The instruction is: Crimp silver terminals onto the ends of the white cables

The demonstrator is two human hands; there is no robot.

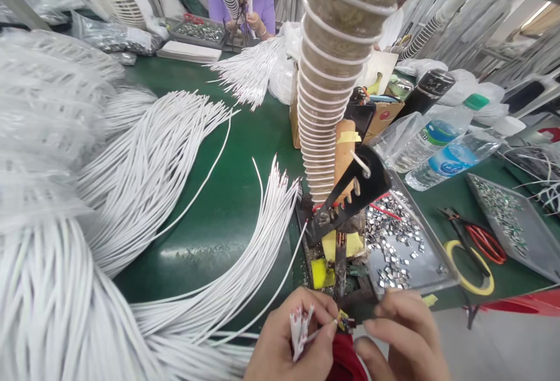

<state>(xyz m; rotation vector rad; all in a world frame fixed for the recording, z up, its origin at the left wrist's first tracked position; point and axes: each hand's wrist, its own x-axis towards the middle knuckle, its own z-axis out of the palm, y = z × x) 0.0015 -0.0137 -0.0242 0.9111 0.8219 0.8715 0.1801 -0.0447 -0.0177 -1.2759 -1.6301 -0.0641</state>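
Note:
My left hand [293, 334] is closed around several short white wires [300, 331]. Its thumb and forefinger pinch a single wire, whose end reaches a small part [345, 321] that is too blurred to name. Just right of that part, my right hand [402, 334] has its fingers loosely bent and apart, with nothing visible between them. Directly above both hands stands a soldering iron [345, 159] with a wooden handle, tip down in a black bracket [365, 185]. A yellow sponge [322, 273] lies by its base.
Bundles of white wires [144, 177] cover the left of the green table [205, 235]. A ribbed hose [339, 66] hangs over the middle. To the right are a tray [431, 252] of metal pieces, pliers [476, 241], a tape roll [470, 287] and water bottles [459, 156]. Opposite sits a person [265, 4].

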